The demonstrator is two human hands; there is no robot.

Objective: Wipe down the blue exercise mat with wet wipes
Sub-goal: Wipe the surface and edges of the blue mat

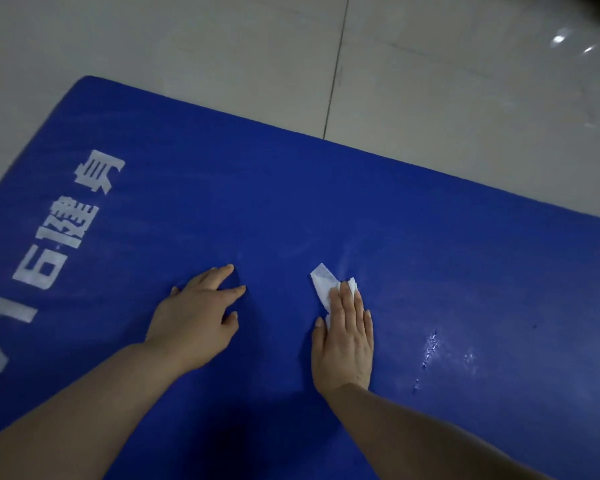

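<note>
Blue exercise mat (326,209) flat on tiled floor (465,98); both hands upon it.
Right hand (343,337) lies palm down, fingers straight and together, pressing a crumpled white wet wipe (321,284) onto the mat; left hand (194,323) rests alongside, fingers spread, holding nothing; white lettering (59,244) at the left; scuff marks (430,348) at the right.

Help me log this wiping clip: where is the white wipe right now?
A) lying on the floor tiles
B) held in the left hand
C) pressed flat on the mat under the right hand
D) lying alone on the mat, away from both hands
C: the wipe lies on the blue mat under the straight fingers of the right hand, while the left hand rests bare on the mat.
</note>
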